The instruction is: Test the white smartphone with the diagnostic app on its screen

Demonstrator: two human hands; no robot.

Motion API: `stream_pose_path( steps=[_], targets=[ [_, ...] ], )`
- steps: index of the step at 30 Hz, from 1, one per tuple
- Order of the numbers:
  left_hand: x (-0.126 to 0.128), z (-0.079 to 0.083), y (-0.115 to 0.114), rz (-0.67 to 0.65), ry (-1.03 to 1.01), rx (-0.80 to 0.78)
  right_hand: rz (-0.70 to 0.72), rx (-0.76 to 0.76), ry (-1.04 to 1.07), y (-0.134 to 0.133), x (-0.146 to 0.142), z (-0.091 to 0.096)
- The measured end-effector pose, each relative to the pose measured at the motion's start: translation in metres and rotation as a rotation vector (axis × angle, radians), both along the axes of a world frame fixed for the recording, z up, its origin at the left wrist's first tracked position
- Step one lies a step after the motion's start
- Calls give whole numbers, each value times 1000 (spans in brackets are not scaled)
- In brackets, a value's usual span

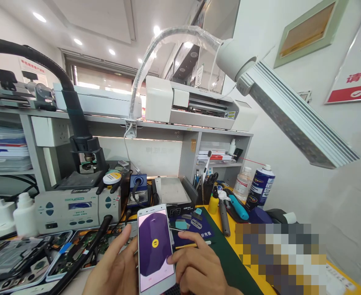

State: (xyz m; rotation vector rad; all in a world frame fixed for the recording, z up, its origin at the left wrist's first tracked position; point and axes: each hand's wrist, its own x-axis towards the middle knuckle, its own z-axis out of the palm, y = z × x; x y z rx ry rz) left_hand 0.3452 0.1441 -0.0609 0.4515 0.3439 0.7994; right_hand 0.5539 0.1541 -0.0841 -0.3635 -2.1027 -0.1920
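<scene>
My left hand (114,266) grips a white smartphone (154,250) from its left side, holding it upright over the bench. The screen is lit purple with a small yellow round icon in the middle. My right hand (198,266) rests against the phone's right edge, fingers curled, with the forefinger tip touching the screen near its lower right. A thin yellow-handled tool (185,246) lies on the mat just beyond my right fingers.
A soldering station (76,207), a microscope stand (86,157), a hot plate (174,192) and bottles (262,186) crowd the back of the bench. Opened phones and boards (29,258) lie at left. A lamp head (294,114) hangs overhead at right. A pixelated patch covers the right foreground.
</scene>
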Motion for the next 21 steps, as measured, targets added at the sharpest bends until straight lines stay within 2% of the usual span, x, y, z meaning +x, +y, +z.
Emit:
stream_pose_path(
  steps=[4,10,18,21],
  targets=[
    [1,-3,3,8,2,21,13,-3,-14,-1,-7,-4],
    [4,-3,3,24,18,73,51,-131,-26,-3,-8,-13],
    [2,-7,3,11,-5,2,43,-82,20,-8,-8,-2],
    [3,-7,3,25,-7,-2,77,-174,6,-6,-7,-5]
  ],
)
